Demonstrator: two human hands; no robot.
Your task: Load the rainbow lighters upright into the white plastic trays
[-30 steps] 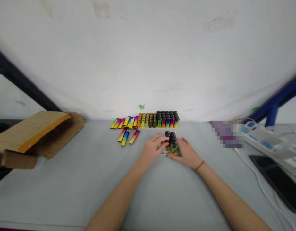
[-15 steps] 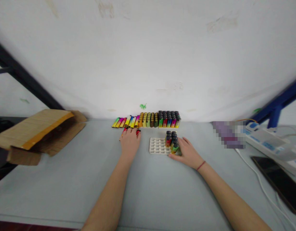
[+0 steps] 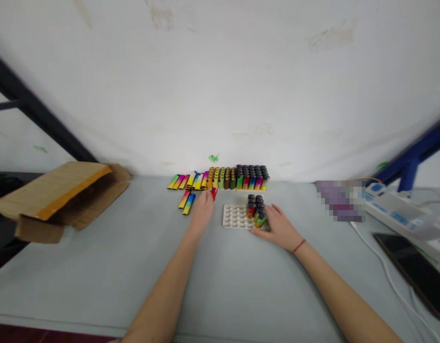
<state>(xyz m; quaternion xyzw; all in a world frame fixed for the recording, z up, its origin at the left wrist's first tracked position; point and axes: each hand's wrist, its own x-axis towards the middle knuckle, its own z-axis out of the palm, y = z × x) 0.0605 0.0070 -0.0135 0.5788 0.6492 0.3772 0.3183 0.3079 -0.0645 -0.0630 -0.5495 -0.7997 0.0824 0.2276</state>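
My left hand (image 3: 204, 205) is closed round a red lighter (image 3: 214, 193), most of it hidden by the fingers. Left of it, two loose lighters with yellow ends (image 3: 187, 204) lie flat on the table. My right hand (image 3: 277, 226) grips the right side of a white plastic tray (image 3: 231, 217) full of round holes, thumb at its front edge. Several black-topped lighters (image 3: 255, 208) stand upright in the tray's right-hand columns; the left-hand holes show bare.
Along the wall stand a block of gold-toned lighters (image 3: 220, 178) and a block of black-topped ones (image 3: 252, 177). More lighters (image 3: 188, 180) lie flat beside them. An open cardboard box (image 3: 73, 190) is at left; a power strip (image 3: 402, 209) and a phone (image 3: 413, 271) are at right.
My left hand has lifted a red lighter and shifted slightly right, uncovering the two lighters lying beneath it. My right hand and the tray have stayed put.
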